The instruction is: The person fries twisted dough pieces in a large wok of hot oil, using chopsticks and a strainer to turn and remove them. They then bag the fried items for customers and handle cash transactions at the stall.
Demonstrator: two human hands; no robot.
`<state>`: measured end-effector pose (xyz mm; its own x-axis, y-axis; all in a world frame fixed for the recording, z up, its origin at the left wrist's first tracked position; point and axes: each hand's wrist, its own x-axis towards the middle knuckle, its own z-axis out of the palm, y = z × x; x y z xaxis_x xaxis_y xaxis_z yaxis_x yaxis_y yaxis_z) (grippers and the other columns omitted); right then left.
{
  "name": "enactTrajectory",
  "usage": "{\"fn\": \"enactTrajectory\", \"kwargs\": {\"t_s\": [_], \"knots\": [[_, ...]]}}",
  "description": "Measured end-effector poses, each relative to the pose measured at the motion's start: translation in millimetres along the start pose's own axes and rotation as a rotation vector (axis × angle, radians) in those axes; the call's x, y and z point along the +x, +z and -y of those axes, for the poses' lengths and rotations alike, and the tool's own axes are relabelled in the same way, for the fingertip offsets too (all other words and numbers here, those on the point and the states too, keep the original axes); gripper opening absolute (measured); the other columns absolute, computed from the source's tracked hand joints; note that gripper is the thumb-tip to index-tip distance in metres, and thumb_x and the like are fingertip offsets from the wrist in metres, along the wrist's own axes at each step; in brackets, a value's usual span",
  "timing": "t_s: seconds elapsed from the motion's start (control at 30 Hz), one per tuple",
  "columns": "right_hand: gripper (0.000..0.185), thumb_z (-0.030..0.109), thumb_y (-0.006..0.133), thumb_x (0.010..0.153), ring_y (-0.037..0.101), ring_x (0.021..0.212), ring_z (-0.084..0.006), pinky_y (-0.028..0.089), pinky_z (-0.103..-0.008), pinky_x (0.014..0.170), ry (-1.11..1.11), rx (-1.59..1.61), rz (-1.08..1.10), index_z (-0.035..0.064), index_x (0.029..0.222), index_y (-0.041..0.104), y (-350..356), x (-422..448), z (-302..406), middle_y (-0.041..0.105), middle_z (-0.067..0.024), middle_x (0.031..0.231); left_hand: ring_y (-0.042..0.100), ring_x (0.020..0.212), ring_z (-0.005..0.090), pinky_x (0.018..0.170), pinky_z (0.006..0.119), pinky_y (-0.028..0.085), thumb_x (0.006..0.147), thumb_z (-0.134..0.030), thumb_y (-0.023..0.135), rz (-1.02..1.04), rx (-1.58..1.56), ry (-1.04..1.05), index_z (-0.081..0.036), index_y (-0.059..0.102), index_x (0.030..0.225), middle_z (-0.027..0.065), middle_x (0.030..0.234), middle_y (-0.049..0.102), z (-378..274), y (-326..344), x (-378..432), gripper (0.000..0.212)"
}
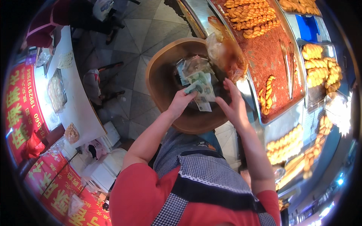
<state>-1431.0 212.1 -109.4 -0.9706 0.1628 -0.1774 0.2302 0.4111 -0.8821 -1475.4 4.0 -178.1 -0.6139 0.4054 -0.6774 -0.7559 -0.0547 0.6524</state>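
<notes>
Over a large brown plastic bin (158, 99), my left hand (183, 101) pinches several greenish banknotes (202, 90) between thumb and fingers. My right hand (233, 106) is just right of the notes, at the bin's right side, fingers apart and holding nothing. More paper notes and clear plastic (195, 66) lie inside the bin beneath the held notes. Crumpled clear plastic bags (223, 53) hang at the bin's upper right rim, against the counter.
On the right, a large tray (271, 56) holds fried dough twists (254, 17) and metal tongs (288, 65). More twists (322, 65) sit on trays beyond, near a blue container (308, 28). At left stands a white table (82, 107) with bagged food; a person (51, 28) is at upper left.
</notes>
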Motion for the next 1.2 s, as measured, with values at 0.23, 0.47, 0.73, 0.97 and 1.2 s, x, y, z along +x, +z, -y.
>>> {"fn": "enactTrajectory", "kwargs": {"t_s": [0.23, 0.47, 0.73, 0.97, 1.2], "knots": [[0.016, 0.013, 0.063, 0.084, 0.050, 0.061, -0.0065, 0.043, -0.0236, 0.058, 0.343, 0.242, 0.263, -0.0025, 0.088, 0.063, 34, 3, -2, 0.057, -0.0007, 0.065, 0.058, 0.090, 0.0091, 0.081, 0.026, 0.047, 0.090, -0.011, 0.056, 0.036, -0.056, 0.002, -0.005, 0.060, 0.109, 0.0008, 0.099, 0.062, 9, -24, -26, 0.021], [0.018, 0.019, 0.061, 0.080, 0.056, 0.075, -0.0380, 0.045, -0.0424, 0.067, 0.042, -0.308, 0.130, 0.0012, 0.077, 0.058, 47, 19, -27, 0.060, -0.0179, 0.077, 0.060, 0.093, 0.0137, 0.084, 0.029, 0.047, 0.090, -0.015, 0.054, -0.354, -0.210, 0.052, -0.002, 0.059, 0.107, 0.0044, 0.101, 0.063, -3, -45, -32, 0.022], [0.021, 0.019, 0.069, 0.078, 0.051, 0.058, -0.0162, 0.042, -0.0284, 0.056, 0.303, -0.012, 0.284, 0.0013, 0.075, 0.057, 50, 12, -4, 0.055, -0.0096, 0.064, 0.059, 0.095, 0.0135, 0.085, 0.029, 0.047, 0.087, -0.010, 0.058, -0.090, -0.115, 0.012, 0.001, 0.059, 0.108, 0.0043, 0.102, 0.062, 8, -18, -25, 0.024], [0.033, 0.024, 0.065, 0.078, 0.061, 0.077, -0.0335, 0.048, -0.0405, 0.066, 0.210, -0.640, 0.304, 0.0011, 0.097, 0.049, 39, 20, -24, 0.061, -0.0157, 0.078, 0.061, 0.085, 0.0132, 0.077, 0.027, 0.049, 0.086, -0.005, 0.058, -0.313, -0.045, 0.057, -0.001, 0.059, 0.104, 0.0053, 0.094, 0.064, 13, -46, -15, 0.019], [0.053, 0.030, 0.062, 0.086, 0.055, 0.101, -0.0151, 0.044, -0.0274, 0.087, 0.561, 0.552, 0.286, -0.0015, 0.125, 0.045, 43, -32, -9, 0.059, -0.0098, 0.110, 0.059, 0.090, 0.0127, 0.075, 0.026, 0.049, 0.079, 0.000, 0.064, 0.116, 0.173, 0.092, -0.004, 0.040, 0.108, 0.0077, 0.098, 0.059, -7, 18, -41, 0.039]]}}
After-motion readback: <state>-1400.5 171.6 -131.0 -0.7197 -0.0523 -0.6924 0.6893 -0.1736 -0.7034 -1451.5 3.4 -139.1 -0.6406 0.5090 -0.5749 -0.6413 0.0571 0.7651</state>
